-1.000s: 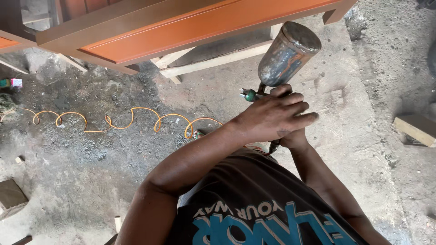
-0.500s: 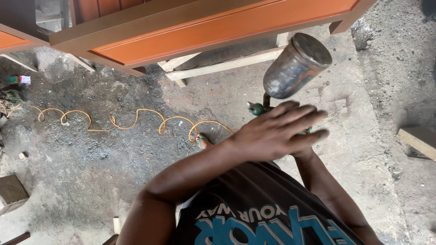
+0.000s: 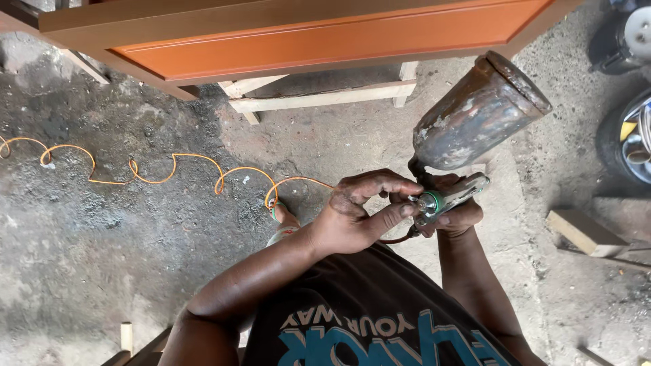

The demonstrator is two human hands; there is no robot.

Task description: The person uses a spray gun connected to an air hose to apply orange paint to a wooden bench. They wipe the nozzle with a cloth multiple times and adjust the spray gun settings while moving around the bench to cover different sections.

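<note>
We are holding one spray gun (image 3: 447, 196) at about three o'clock: our right hand (image 3: 456, 215) is wrapping shut around its grip from below, while our left hand (image 3: 359, 213) is pinching its rear knob with two fingers. One worn metal cup (image 3: 478, 112) is tilting toward one o'clock. One orange coiled hose (image 3: 169, 169) is trailing toward nine o'clock across the concrete floor (image 3: 102, 251). One orange door panel (image 3: 325, 34) is lying at twelve o'clock.

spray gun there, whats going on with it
A person holds a spray gun with a paint-stained metal cup on top. The right hand grips it from below, while the left hand pinches a knob at its rear end. An orange coiled hose trails across the concrete floor. An orange panel lies just ahead over wooden supports.
</note>
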